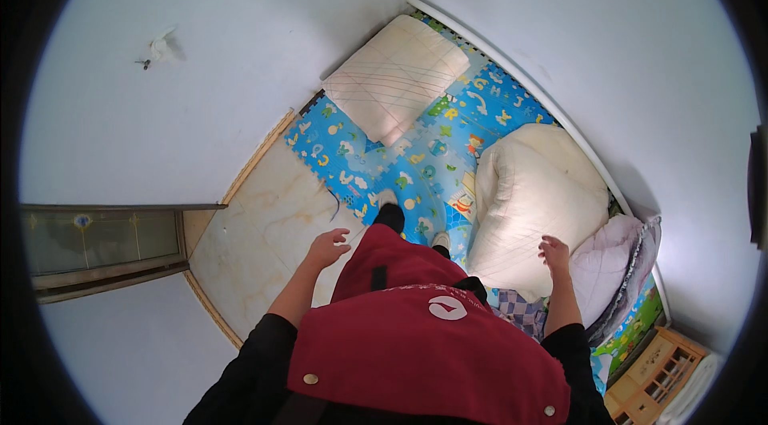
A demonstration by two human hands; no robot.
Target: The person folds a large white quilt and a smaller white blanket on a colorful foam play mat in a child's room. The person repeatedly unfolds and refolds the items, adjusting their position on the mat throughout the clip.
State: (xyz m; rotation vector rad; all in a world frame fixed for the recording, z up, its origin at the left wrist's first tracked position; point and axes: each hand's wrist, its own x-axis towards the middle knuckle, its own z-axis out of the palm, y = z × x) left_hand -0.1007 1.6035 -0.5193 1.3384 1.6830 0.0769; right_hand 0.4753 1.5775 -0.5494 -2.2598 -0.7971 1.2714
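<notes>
My left hand (329,248) hangs in the air beside my red apron (420,341), fingers apart and curled a little, with nothing in it. Over the near side of a bulky cream quilt (534,203) is my right hand (553,252), also without anything in its spread fingers; whether it touches the quilt I cannot tell. That quilt lies loosely bundled on a blue play mat (444,155) with printed letters and cartoons. Farther off, a flat folded cream quilt (396,71) with stitched lines rests in the corner of the mat.
Pale lilac bedding (603,269) with a dark edge leans against the right wall. A checked cloth (521,308) pokes out below the bundled quilt. A wooden cabinet (654,365) stands at lower right. Marble-patterned floor tiles (264,215) lead left to a glass-panelled door (108,239). A white pipe (516,80) follows the wall.
</notes>
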